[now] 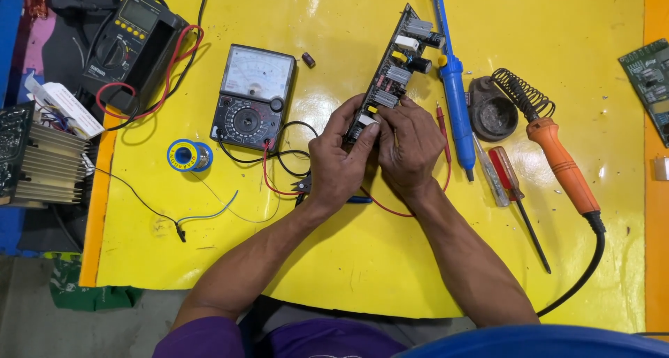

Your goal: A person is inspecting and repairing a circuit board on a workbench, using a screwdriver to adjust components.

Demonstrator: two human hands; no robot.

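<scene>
A long black circuit board (397, 69) with white, yellow and black parts stands on its edge on the yellow table (348, 260), tilted toward the upper right. My left hand (339, 159) grips its near end from the left, thumb on the board. My right hand (411, 145) holds the same end from the right, fingers curled over it. The near end of the board is hidden behind my fingers.
An analog multimeter (252, 96) with red and black leads lies left of my hands, a digital multimeter (129, 44) farther left. A solder spool (188, 154), blue desoldering pump (453, 86), orange soldering iron (561, 166) on its stand (495, 110), two screwdrivers (512, 184), a finned heat sink (42, 163).
</scene>
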